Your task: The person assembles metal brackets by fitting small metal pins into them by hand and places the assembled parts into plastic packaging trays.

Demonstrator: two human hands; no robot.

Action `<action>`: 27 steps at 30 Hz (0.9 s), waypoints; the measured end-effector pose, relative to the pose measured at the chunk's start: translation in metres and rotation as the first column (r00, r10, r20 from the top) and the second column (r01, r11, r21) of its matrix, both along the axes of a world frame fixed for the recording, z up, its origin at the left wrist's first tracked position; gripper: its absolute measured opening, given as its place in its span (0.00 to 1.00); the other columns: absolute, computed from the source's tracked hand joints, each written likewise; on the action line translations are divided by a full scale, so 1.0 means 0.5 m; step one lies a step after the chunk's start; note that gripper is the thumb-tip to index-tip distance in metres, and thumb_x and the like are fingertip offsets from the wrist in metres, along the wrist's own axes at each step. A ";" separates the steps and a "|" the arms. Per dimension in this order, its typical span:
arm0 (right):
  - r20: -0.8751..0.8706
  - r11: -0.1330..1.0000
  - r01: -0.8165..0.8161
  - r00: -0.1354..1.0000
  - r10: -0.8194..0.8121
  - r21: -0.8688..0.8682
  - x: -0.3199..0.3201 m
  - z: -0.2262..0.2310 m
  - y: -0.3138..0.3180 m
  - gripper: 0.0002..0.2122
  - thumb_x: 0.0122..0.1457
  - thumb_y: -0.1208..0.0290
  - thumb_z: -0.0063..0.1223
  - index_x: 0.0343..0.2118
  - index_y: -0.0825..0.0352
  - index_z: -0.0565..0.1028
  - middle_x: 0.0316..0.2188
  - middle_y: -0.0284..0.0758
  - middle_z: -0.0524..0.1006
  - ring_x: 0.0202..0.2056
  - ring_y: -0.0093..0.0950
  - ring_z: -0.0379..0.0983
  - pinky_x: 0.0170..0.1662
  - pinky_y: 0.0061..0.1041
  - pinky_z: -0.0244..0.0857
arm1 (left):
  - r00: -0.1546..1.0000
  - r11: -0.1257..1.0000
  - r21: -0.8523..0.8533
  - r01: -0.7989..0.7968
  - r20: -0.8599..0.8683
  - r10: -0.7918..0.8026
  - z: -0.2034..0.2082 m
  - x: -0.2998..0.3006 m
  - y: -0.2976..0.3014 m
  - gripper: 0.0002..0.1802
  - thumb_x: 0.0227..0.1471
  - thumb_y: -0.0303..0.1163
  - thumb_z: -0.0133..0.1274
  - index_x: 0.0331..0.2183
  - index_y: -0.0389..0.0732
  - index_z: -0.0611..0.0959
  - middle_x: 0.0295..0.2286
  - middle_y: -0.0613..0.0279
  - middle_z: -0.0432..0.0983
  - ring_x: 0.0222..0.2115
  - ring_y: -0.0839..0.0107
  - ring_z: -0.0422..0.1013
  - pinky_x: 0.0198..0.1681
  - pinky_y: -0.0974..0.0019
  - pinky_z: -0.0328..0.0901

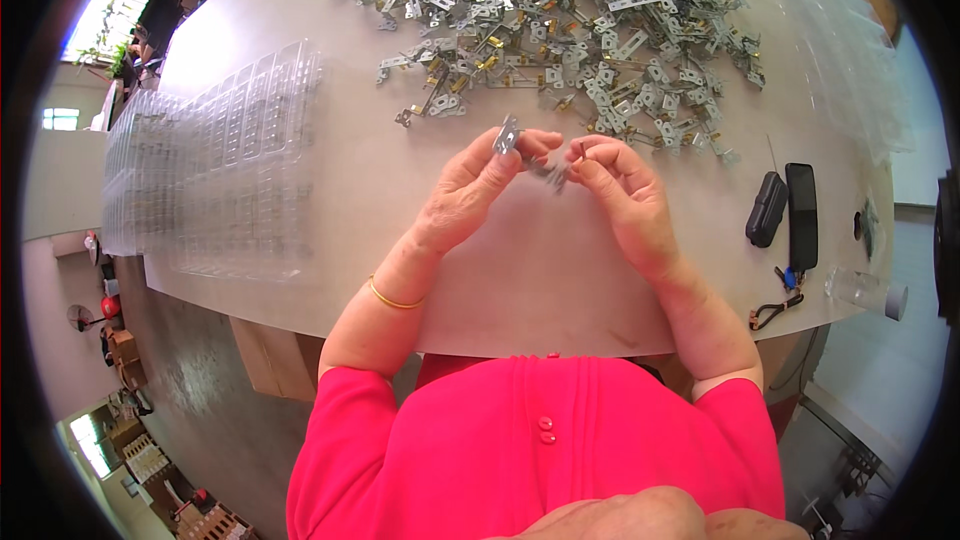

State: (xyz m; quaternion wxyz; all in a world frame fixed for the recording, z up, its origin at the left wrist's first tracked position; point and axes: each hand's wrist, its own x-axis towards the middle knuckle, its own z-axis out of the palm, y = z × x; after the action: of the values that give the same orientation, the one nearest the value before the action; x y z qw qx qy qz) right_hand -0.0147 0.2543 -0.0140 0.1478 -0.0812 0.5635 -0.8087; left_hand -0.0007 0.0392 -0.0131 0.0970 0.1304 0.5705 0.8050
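Note:
My left hand point(470, 185) is closed around a small silver metal bracket point(507, 135), its plate standing up between thumb and fingers. Between my two hands a blurred metal end point(554, 178) shows; I cannot tell whether it belongs to the same bracket. My right hand point(630, 195) is just to the right, thumb and fingertips pinched together on something small and mostly hidden. Beyond both hands lies a large loose pile of similar metal brackets point(640, 70), several with brass-coloured parts.
Stacked clear plastic trays point(220, 170) stand on the left of the pale table point(370, 180). To the right lie a black case point(766, 210), a phone point(802, 215), keys with a strap point(778, 310) and a clear bottle point(858, 289). Clear plastic sheeting point(840, 50) covers the far right.

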 end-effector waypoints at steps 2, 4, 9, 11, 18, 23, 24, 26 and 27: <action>-0.192 0.983 0.096 0.979 -0.065 0.157 0.003 0.006 -0.004 0.04 0.67 0.73 0.51 0.41 0.67 0.74 0.34 0.30 0.78 0.35 0.21 0.74 0.45 0.21 0.70 | 1.000 0.999 -0.022 -0.031 -0.005 0.031 -0.003 0.002 -0.005 0.18 0.69 0.40 0.42 0.46 0.34 0.77 0.50 0.50 0.74 0.51 0.62 0.70 0.56 0.56 0.66; -0.041 0.994 -0.036 0.998 0.040 0.099 0.011 0.033 0.003 0.03 0.66 0.75 0.52 0.40 0.67 0.74 0.28 0.27 0.76 0.30 0.16 0.72 0.36 0.17 0.68 | 0.996 0.997 -0.044 0.058 0.069 -0.055 0.007 0.008 -0.005 0.16 0.69 0.40 0.42 0.39 0.35 0.76 0.37 0.57 0.77 0.38 0.68 0.75 0.45 0.62 0.71; -0.082 0.976 -0.061 0.993 0.080 0.210 0.030 0.047 -0.002 0.03 0.66 0.75 0.54 0.39 0.67 0.75 0.24 0.24 0.73 0.25 0.13 0.69 0.28 0.15 0.65 | 0.973 0.962 -0.271 0.023 0.225 0.041 0.020 0.024 0.011 0.15 0.68 0.38 0.44 0.35 0.36 0.75 0.25 0.65 0.72 0.23 0.77 0.71 0.28 0.71 0.68; -0.092 0.972 -0.066 0.992 0.089 0.226 0.032 0.048 -0.003 0.03 0.66 0.75 0.54 0.40 0.67 0.75 0.24 0.24 0.73 0.25 0.12 0.69 0.28 0.15 0.64 | 0.982 0.940 -0.340 -0.006 0.177 0.071 0.020 0.026 0.016 0.15 0.68 0.37 0.44 0.34 0.36 0.76 0.23 0.67 0.70 0.20 0.80 0.68 0.23 0.74 0.66; -0.074 0.970 -0.070 0.993 0.089 0.235 0.032 0.044 -0.003 0.03 0.65 0.75 0.54 0.38 0.67 0.75 0.23 0.24 0.73 0.24 0.12 0.69 0.28 0.14 0.64 | 0.958 0.759 -0.588 -0.280 -0.216 0.186 0.016 0.026 0.026 0.12 0.66 0.31 0.47 0.31 0.36 0.76 0.18 0.69 0.68 0.19 0.82 0.63 0.21 0.73 0.59; -0.119 0.955 -0.052 0.989 0.090 0.293 0.033 0.037 -0.003 0.04 0.65 0.75 0.55 0.40 0.67 0.74 0.23 0.25 0.73 0.24 0.12 0.68 0.28 0.15 0.64 | 0.872 0.657 -0.598 -0.460 -0.442 0.208 0.009 0.022 0.027 0.08 0.63 0.27 0.52 0.30 0.36 0.76 0.17 0.64 0.67 0.17 0.77 0.62 0.20 0.69 0.58; -0.110 0.957 -0.041 0.991 0.075 0.288 0.033 0.038 -0.004 0.05 0.65 0.76 0.54 0.42 0.67 0.73 0.23 0.25 0.73 0.24 0.12 0.68 0.28 0.15 0.64 | 0.843 0.611 -0.619 -0.492 -0.514 0.158 0.014 0.021 0.028 0.07 0.61 0.26 0.53 0.30 0.36 0.76 0.17 0.61 0.67 0.16 0.72 0.63 0.20 0.67 0.59; -0.101 0.960 -0.034 0.993 0.064 0.279 0.034 0.039 -0.008 0.07 0.65 0.76 0.54 0.44 0.67 0.72 0.23 0.25 0.72 0.25 0.13 0.68 0.29 0.15 0.64 | 0.808 0.561 -0.637 -0.529 -0.579 0.105 0.016 0.022 0.027 0.06 0.60 0.26 0.54 0.30 0.36 0.76 0.18 0.58 0.67 0.16 0.66 0.64 0.20 0.64 0.59; -0.100 0.963 -0.030 0.993 0.059 0.268 0.034 0.041 -0.009 0.08 0.65 0.76 0.54 0.46 0.67 0.71 0.23 0.25 0.72 0.25 0.13 0.68 0.29 0.16 0.64 | 0.805 0.554 -0.645 -0.527 -0.588 0.081 0.014 0.022 0.028 0.05 0.59 0.25 0.55 0.30 0.36 0.76 0.18 0.56 0.67 0.16 0.61 0.64 0.21 0.63 0.59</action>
State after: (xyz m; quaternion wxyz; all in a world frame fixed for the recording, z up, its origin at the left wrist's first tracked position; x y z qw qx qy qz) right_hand 0.0024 0.2500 0.0067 0.1450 -0.1164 0.6720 -0.7168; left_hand 0.0105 0.0532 -0.0060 -0.1521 0.1705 0.8811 0.4142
